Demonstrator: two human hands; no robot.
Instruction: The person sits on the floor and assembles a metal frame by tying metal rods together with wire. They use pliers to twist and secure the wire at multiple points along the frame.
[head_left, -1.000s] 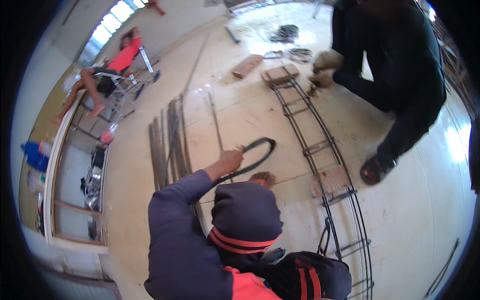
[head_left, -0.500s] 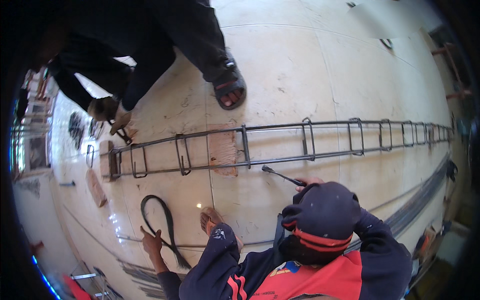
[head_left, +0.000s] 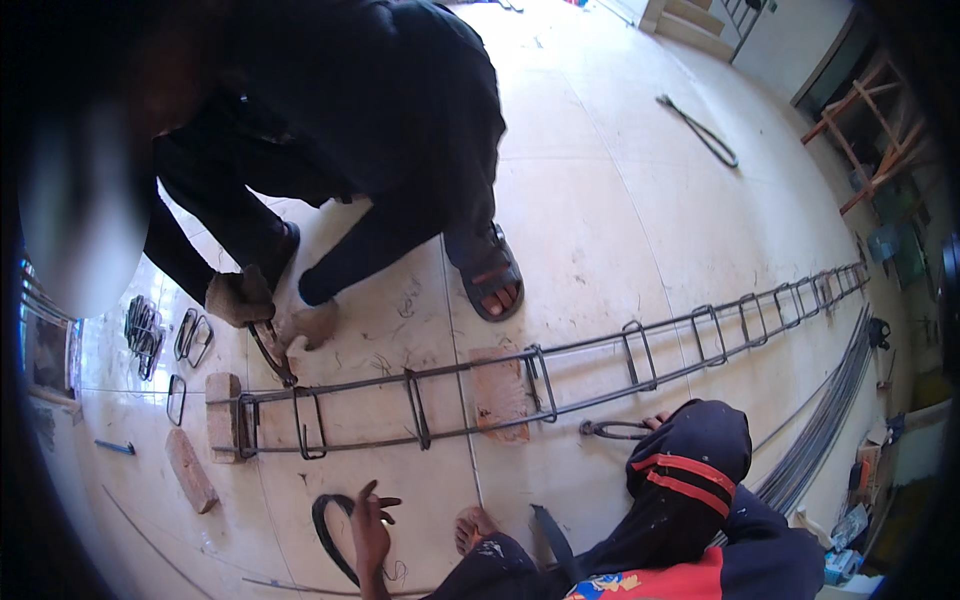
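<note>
My left hand (head_left: 370,525) is raised with its fingers spread, holding nothing. Right beside it lies a looped bundle of black tie wire (head_left: 325,535), partly hidden by that hand. My right hand (head_left: 656,420) is mostly behind my knee; its visible fingers close round the handles of dark pincers (head_left: 612,429), held just off the cage's near side. A long rebar cage (head_left: 418,405) with rectangular stirrups stretches across the floor ahead. At its left end, a co-worker's gloved hands (head_left: 240,298) hold another pair of pincers (head_left: 270,352) against the bars.
Flat blocks (head_left: 498,398) and an end block (head_left: 222,415) lie under the cage; a loose block (head_left: 190,470) is nearby. Loose stirrups (head_left: 145,335) lie at left, long bars (head_left: 820,425) at right. The co-worker's sandalled foot (head_left: 495,285) is beyond the cage. A wire loop (head_left: 700,130) lies farther off.
The view has shifted, showing more floor beyond. My left hand has gone from a pointing shape to spread fingers, closer to the wire bundle. The pincers stay in my right hand. The co-worker's body shows more.
</note>
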